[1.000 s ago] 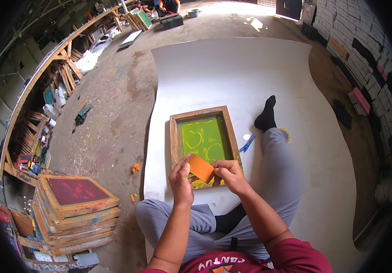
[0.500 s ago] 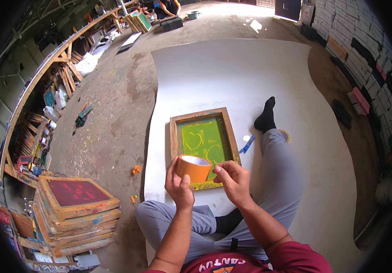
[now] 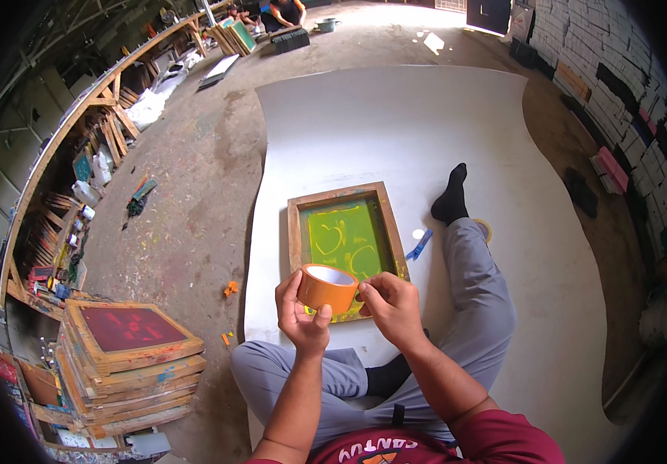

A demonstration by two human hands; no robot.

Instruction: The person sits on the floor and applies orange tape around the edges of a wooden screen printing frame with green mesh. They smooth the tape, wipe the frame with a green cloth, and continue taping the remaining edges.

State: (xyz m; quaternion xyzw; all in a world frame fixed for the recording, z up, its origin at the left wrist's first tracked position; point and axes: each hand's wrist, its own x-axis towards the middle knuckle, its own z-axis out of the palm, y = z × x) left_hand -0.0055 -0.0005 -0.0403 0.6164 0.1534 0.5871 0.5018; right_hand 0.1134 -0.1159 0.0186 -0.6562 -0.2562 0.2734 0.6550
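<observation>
My left hand [image 3: 303, 321] is wrapped round a roll of orange tape [image 3: 327, 294], thumb at the front and fingers on its left side. At the roll's right edge, the thumb and forefinger of my right hand [image 3: 394, 308] are pinched together; whatever lies between them is too small to make out. Under the roll, a wooden-framed printing screen [image 3: 347, 240] with green mesh and yellow marks lies flat on a white sheet [image 3: 395, 116]. My hands and the tape hide its near edge.
Right of the screen lie a blue cutter [image 3: 419, 244] and a yellowish tape roll [image 3: 484, 230] beside my outstretched leg. Stacked frames [image 3: 134, 363] stand at the left, near orange scraps [image 3: 230, 288]. A wooden shelf [image 3: 78, 116] runs along the left. Another person [image 3: 287, 14] sits far off.
My right fingertips have moved slightly left, onto the edge of the tape roll. The roll has tilted a little in my left hand.
</observation>
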